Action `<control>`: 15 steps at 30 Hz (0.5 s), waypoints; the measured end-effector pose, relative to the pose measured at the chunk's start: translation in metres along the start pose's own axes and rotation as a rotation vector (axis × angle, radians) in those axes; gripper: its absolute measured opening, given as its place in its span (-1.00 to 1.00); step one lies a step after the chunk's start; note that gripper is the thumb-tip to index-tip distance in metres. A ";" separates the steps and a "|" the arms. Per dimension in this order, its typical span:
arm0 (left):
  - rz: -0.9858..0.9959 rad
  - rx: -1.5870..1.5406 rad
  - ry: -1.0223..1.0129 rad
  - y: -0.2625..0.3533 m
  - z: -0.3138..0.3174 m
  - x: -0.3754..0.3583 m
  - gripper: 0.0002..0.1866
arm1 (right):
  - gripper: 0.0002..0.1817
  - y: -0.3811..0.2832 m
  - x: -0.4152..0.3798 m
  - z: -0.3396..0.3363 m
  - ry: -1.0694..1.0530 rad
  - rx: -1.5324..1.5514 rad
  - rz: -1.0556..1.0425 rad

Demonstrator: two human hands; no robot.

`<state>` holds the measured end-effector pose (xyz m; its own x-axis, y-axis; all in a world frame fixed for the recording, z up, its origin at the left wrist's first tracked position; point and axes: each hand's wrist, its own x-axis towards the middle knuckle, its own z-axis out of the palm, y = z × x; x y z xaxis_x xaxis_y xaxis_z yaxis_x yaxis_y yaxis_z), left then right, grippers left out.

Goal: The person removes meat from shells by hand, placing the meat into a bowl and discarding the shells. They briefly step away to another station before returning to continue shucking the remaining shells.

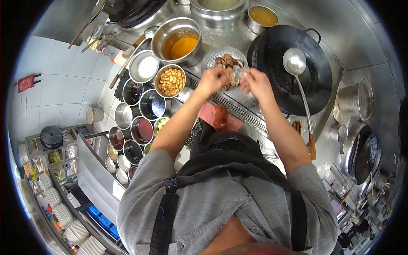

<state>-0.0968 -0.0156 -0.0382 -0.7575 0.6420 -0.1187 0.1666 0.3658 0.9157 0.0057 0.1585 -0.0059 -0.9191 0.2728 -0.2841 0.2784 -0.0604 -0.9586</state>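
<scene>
My left hand (pixel 215 80) is over the near left side of a perforated metal bowl (pixel 209 54), its fingers pressed together. My right hand (pixel 256 83) is at the bowl's right side, its fingers closed on a clear plastic bag (pixel 239 73). Between the hands, the bag hangs over the bowl and seems to hold some pale pieces. Brown clams or similar pieces (pixel 228 60) lie in the bowl. Whether my left fingers also grip the bag is hard to make out.
A black wok (pixel 314 63) with a long-handled ladle (pixel 294 61) stands at right. Left are a pot of orange liquid (pixel 180 46), a bowl of golden-brown pieces (pixel 171 80) and several seasoning containers (pixel 142 128). A red cloth (pixel 207 113) lies before my body.
</scene>
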 end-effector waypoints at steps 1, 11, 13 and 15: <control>-0.101 -0.022 0.011 -0.001 -0.002 0.014 -0.80 | -0.70 0.004 0.011 -0.002 0.016 -0.060 -0.075; -0.200 0.661 0.122 -0.111 -0.024 0.102 -0.70 | -0.60 0.008 -0.081 -0.031 0.091 -0.280 -0.036; -0.327 0.724 0.037 -0.121 -0.015 0.103 -0.66 | -0.60 0.000 -0.106 -0.048 0.206 -0.357 -0.072; -0.365 0.763 -0.010 -0.114 -0.008 0.106 -0.64 | -0.59 -0.003 -0.133 -0.081 0.383 -0.533 -0.061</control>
<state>-0.2014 0.0056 -0.1516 -0.8415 0.4000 -0.3632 0.2958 0.9036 0.3099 0.1493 0.1999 0.0362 -0.8008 0.5890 -0.1084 0.4194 0.4224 -0.8035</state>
